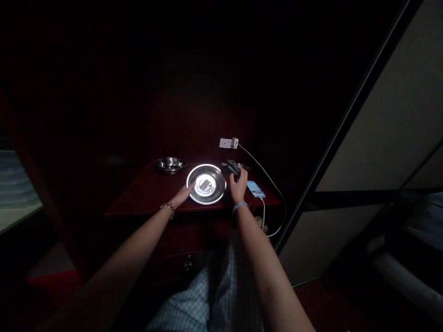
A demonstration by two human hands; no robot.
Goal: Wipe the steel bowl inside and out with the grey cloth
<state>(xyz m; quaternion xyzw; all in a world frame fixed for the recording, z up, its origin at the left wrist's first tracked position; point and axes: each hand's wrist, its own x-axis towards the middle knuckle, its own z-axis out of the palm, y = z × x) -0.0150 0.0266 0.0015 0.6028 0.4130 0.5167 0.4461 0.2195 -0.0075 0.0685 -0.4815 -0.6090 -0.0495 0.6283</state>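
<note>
A shiny round metal dish (pixel 216 190) is tilted up toward me near the front of the dark red shelf (pixel 138 198). My left hand (pixel 182 194) grips its left rim, thumb over the inside. At its centre lies a grey rectangular patch, perhaps a label or a reflection. My right hand (pixel 238 185), just right of the dish, has its fingers closed around a dark grey cloth (pixel 231 167). Behind that hand, the edge of another shiny metal item (pixel 244 166) shows, mostly hidden.
A metal bowl (pixel 170 165) stands at the back left of the shelf. Right of my right hand lies a lit phone (pixel 255 189), its white cable (pixel 265 173) running to a wall socket (pixel 226 143). Below are a drawer latch (pixel 188 263) and a sliding door (pixel 377 152) at right.
</note>
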